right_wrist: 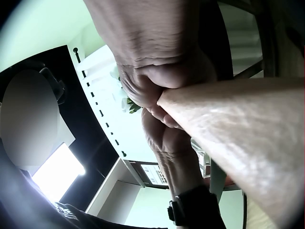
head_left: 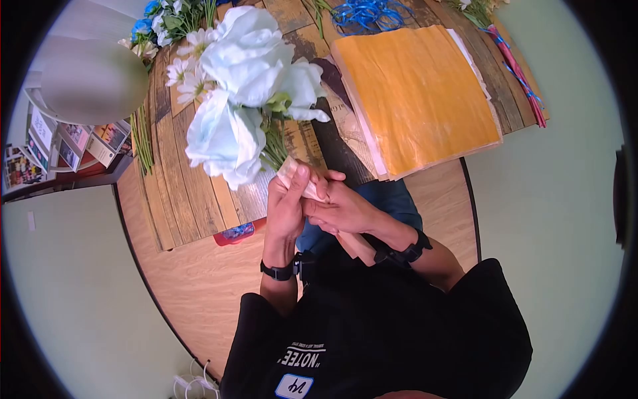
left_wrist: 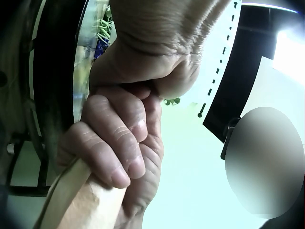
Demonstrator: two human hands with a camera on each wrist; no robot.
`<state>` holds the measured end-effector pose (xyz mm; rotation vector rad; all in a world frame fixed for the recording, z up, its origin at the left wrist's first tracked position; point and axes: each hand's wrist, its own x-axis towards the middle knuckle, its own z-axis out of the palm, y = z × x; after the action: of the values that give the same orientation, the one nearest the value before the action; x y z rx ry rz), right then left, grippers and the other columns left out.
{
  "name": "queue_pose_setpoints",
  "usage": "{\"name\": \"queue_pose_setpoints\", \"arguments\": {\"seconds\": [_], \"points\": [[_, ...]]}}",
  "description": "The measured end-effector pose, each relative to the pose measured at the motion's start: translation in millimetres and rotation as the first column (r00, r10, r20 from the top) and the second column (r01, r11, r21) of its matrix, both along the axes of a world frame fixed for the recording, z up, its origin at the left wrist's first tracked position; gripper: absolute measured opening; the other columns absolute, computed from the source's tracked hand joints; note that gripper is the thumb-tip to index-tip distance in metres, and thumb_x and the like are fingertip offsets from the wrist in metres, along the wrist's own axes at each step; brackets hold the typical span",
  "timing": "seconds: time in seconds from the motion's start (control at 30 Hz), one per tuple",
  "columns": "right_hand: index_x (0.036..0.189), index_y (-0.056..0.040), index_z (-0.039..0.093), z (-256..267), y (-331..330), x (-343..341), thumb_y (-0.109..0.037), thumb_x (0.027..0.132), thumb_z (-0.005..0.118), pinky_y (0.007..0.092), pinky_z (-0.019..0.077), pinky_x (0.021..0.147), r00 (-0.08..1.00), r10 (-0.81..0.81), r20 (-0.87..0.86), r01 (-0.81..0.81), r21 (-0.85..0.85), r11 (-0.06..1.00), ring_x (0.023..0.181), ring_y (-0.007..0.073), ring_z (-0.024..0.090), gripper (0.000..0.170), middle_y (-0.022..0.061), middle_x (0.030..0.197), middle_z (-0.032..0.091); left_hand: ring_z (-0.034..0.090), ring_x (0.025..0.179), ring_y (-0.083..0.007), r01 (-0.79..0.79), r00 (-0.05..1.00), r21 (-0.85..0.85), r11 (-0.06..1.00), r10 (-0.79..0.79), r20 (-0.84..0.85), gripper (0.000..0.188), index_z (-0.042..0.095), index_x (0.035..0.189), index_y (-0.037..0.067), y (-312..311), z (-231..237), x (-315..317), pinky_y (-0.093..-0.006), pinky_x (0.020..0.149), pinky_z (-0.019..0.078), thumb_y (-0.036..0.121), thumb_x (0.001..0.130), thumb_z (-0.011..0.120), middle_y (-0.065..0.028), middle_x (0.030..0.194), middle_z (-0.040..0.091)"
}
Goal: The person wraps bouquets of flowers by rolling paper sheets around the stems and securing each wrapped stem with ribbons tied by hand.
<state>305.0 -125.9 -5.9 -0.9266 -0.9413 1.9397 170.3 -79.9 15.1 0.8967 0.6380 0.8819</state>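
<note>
One bouquet (head_left: pixel 249 80), blooms above the table (head_left: pixel 186 213)'s near edge.
We read "NOTEE" on the black shirt (head_left: pixel 379 326); left hand (head_left: pixel 286 209) and right hand (head_left: pixel 342 209) grip its paper wrap (head_left: pixel 288 171); orange paper stack (head_left: pixel 419 100) at near edge, blue ribbon (head_left: pixel 369 14) behind.

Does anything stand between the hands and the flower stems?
Yes: paper covers the lower end of the stems, where the left hand and right hand grip. No other obstacle is visible, though the inside of the grip is hidden.

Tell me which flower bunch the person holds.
The big-bloomed pale-blue bunch; the blue-and-white bunch and the pink-wrapped one lie on the table.
</note>
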Motion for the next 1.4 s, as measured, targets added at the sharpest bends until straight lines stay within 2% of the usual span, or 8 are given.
{"name": "queue_pose_setpoints", "arguments": {"seconds": [0.13,0.17,0.27,0.43,0.8,0.87,1.27,1.4], "points": [[0.087,-0.0031,0.055,-2.5,-7.3,3.1,-0.020,0.102,0.061,0.0246,0.0448,0.044,0.999,-0.002,-0.052,0.007,0.081,0.997,0.048,0.0076,0.052,0.023,0.0005,0.067,0.054,0.067,0.072,-0.0257,-0.042,0.999,0.004,0.999,0.042,-0.015,0.034,0.052,0.088,0.004,10.9,-0.5,6.3,-0.0455,0.085,0.0572,0.032,0.107,0.050,-0.0045,0.066,0.049],[0.083,-0.0024,0.056,-4.3,-12.5,3.4,-0.026,0.101,0.062,0.0248,0.0434,0.042,0.999,0.026,-0.036,-0.024,0.041,0.999,0.046,0.0076,0.052,0.030,0.0003,0.062,0.052,0.058,0.057,-0.0193,-0.063,0.998,-0.042,0.997,0.064,0.015,0.035,0.050,0.087,0.006,13.9,2.5,10.0,-0.0421,0.073,0.0591,0.036,0.107,0.049,-0.0012,0.064,0.044],[0.080,-0.0019,0.057,-7.8,-22.6,6.7,-0.034,0.100,0.063,0.0250,0.0419,0.039,0.998,0.055,-0.023,-0.056,-0.033,0.998,0.044,0.0076,0.051,0.038,-0.0001,0.058,0.051,0.050,0.051,-0.0143,-0.064,0.985,-0.122,0.990,0.083,0.151,0.037,0.048,0.087,0.008,27.2,6.0,10.5,-0.0366,0.059,0.0575,0.039,0.106,0.049,0.0007,0.063,0.040],[0.082,-0.0024,0.056,-9.3,-37.5,6.1,-0.039,0.100,0.064,0.0252,0.0409,0.038,0.999,0.040,-0.029,-0.044,-0.123,0.992,0.043,0.0075,0.050,0.042,-0.0012,0.059,0.050,0.035,0.044,-0.0085,-0.184,0.976,-0.245,0.952,0.205,0.067,0.035,0.048,0.086,0.010,32.7,-2.4,21.0,-0.0261,0.039,0.0349,0.038,0.108,0.047,0.0027,0.061,0.037],[0.082,-0.0040,0.056,-6.6,-49.6,6.5,-0.035,0.100,0.065,0.0238,0.0379,0.039,0.979,0.063,0.196,-0.029,-0.168,0.985,0.044,0.0045,0.046,0.037,-0.0038,0.056,0.046,0.027,0.043,-0.0054,-0.247,0.959,-0.292,0.924,0.276,0.064,0.034,0.048,0.087,0.011,43.3,-8.8,23.0,-0.0229,0.037,0.0255,0.037,0.109,0.045,0.0051,0.061,0.032],[0.079,-0.0055,0.053,-12.2,-52.0,3.1,-0.036,0.101,0.062,0.0246,0.0346,0.038,0.926,-0.097,0.365,0.066,0.097,0.993,0.044,0.0036,0.044,0.039,-0.0043,0.056,0.044,0.027,0.043,-0.0054,-0.249,0.959,-0.297,0.922,0.279,0.060,0.034,0.047,0.087,0.011,43.9,-7.6,23.8,-0.0229,0.037,0.0258,0.037,0.109,0.045,0.0051,0.061,0.033],[0.087,-0.0042,0.058,-16.2,-50.0,-1.7,-0.049,0.101,0.057,0.0245,0.0392,0.039,0.934,-0.047,0.354,0.044,0.018,0.999,0.045,0.0056,0.047,0.047,-0.0024,0.060,0.051,0.031,0.042,-0.0067,-0.165,0.963,-0.304,0.938,0.219,0.154,0.037,0.046,0.085,0.012,52.0,-12.3,15.1,-0.0237,0.037,0.0280,0.042,0.106,0.050,0.0037,0.060,0.035],[0.085,0.0003,0.055,-5.8,-44.8,-4.3,-0.043,0.104,0.054,0.0330,0.0417,0.052,0.909,-0.027,0.415,0.022,0.017,1.000,0.056,0.0118,0.046,0.047,0.0023,0.061,0.049,0.033,0.043,-0.0073,-0.143,0.951,-0.312,0.939,0.218,0.220,0.034,0.046,0.085,0.013,55.9,-9.0,11.6,-0.0238,0.039,0.0304,0.040,0.106,0.052,0.0043,0.061,0.036]]}}
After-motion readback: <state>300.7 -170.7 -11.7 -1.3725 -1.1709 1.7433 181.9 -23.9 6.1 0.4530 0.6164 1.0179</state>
